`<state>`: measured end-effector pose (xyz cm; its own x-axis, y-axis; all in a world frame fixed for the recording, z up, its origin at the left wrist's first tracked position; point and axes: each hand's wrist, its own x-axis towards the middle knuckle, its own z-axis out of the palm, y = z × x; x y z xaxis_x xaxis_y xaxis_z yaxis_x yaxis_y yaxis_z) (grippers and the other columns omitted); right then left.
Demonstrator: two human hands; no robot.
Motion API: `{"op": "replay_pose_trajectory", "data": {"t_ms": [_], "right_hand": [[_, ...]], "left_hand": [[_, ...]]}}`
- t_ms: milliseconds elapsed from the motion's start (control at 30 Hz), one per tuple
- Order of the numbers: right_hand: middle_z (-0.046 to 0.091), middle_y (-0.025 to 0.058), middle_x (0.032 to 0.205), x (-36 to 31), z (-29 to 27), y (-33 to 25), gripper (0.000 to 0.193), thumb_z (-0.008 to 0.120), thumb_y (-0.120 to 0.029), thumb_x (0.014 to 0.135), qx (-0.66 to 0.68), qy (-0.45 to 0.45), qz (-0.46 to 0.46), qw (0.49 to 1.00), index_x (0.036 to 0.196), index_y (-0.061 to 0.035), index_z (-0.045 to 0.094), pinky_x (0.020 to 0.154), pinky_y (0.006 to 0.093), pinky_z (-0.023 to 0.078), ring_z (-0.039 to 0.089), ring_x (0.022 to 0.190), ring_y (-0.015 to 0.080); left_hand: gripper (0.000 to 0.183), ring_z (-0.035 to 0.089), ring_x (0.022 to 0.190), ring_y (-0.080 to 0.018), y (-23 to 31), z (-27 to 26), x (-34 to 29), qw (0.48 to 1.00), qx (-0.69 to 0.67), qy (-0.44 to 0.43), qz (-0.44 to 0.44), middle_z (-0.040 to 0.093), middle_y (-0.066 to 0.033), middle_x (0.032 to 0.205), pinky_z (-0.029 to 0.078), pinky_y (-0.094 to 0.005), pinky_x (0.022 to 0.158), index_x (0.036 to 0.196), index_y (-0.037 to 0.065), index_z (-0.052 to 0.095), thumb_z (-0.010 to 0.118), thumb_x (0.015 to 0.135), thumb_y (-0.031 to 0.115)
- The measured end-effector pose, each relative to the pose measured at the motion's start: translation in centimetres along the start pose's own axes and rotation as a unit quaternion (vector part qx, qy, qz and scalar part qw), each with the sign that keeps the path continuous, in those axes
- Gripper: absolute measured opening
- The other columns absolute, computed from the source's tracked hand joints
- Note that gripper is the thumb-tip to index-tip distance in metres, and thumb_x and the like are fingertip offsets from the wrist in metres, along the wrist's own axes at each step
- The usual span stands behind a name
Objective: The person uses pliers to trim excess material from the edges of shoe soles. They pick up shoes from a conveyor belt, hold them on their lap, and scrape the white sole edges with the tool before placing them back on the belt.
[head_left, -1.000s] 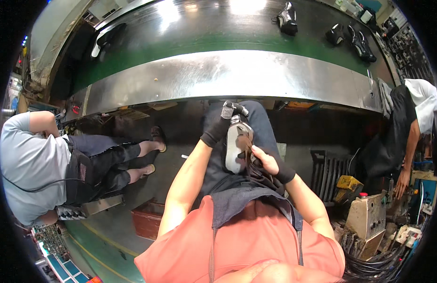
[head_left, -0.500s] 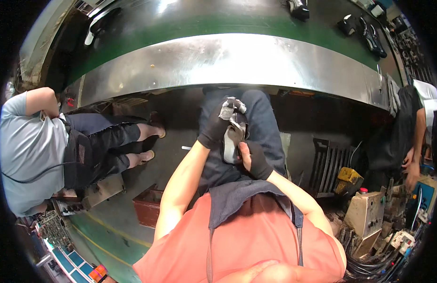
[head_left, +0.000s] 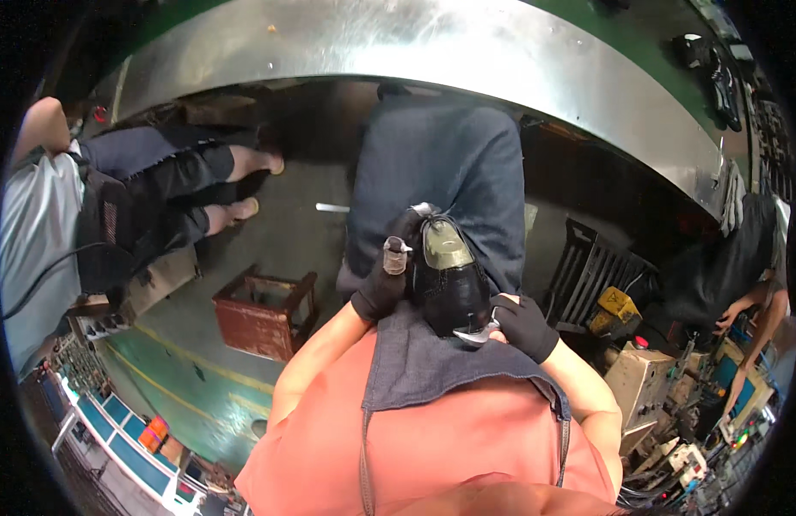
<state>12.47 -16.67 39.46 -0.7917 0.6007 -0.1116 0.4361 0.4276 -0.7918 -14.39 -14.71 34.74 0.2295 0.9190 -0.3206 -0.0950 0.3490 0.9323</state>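
Observation:
A black shoe [head_left: 452, 297] with an olive-green part [head_left: 447, 247] at its far end lies on my lap, against my denim apron [head_left: 424, 370]. My left hand [head_left: 389, 279], in a black glove, is closed on the shoe's left side; clear wrapping covers its thumb. At the near right end, my right hand [head_left: 525, 327], also gloved with a bare thumb tip, pinches a pale, silvery curved piece [head_left: 475, 334] against the shoe. Whether that piece is a tool or part of the shoe I cannot tell. My right fingertips are partly hidden.
Ahead runs a metal bench edge [head_left: 329, 52] with a green belt behind it; black shoes [head_left: 720, 86] lie at far right. A red-brown stool [head_left: 258, 322] stands left, near a co-worker's legs [head_left: 217, 176]. To the right are a yellow box [head_left: 615, 310], machinery [head_left: 643, 383] and another person's arm [head_left: 759, 331].
The shoe has come nearer my body and turned, so its black side and olive part show instead of the pale sole. Both hands moved closer to me and farther apart. My view tilted down.

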Motion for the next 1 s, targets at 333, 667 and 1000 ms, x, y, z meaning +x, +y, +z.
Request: {"op": "replay_pose_trajectory", "data": {"t_ms": [333, 667, 1000], "right_hand": [[0.059, 0.0149, 0.100, -0.1, 0.4, 1.7, 0.048, 0.065, -0.047, 0.073, -0.052, 0.022, -0.090, 0.994, 0.077, -0.0007, 0.054, 0.079, 0.0424, 0.051, 0.061, 0.089, 0.0334], [0.058, 0.0171, 0.098, 0.5, 2.6, 3.7, 0.044, 0.067, -0.040, 0.072, -0.027, 0.071, -0.124, 0.989, 0.082, 0.0010, 0.053, 0.075, 0.0448, 0.053, 0.062, 0.088, 0.0352], [0.061, 0.0159, 0.087, 4.0, 2.8, 4.5, 0.043, 0.067, -0.039, 0.080, -0.061, 0.146, -0.098, 0.983, 0.097, 0.0003, 0.060, 0.075, 0.0410, 0.051, 0.062, 0.084, 0.0349]], "left_hand": [[0.093, 0.045, 0.126, -0.0214, -3.3, 1.3, 1.0, 0.991, -0.133, -0.012, -0.011, 0.045, -0.0122, 0.136, 0.034, -0.0365, 0.108, 0.144, 0.006, 0.026, 0.046, 0.083, 0.073], [0.091, 0.047, 0.125, -0.0224, -4.8, 1.0, 1.4, 0.977, -0.208, -0.038, -0.030, 0.047, -0.0116, 0.135, 0.037, -0.0371, 0.107, 0.141, 0.007, 0.032, 0.048, 0.081, 0.073], [0.058, 0.050, 0.115, -0.0130, -3.4, 0.5, 3.5, 0.904, -0.421, -0.039, -0.063, 0.052, -0.0020, 0.126, 0.040, -0.0310, 0.101, 0.134, 0.009, 0.044, 0.048, 0.095, 0.051]]}}
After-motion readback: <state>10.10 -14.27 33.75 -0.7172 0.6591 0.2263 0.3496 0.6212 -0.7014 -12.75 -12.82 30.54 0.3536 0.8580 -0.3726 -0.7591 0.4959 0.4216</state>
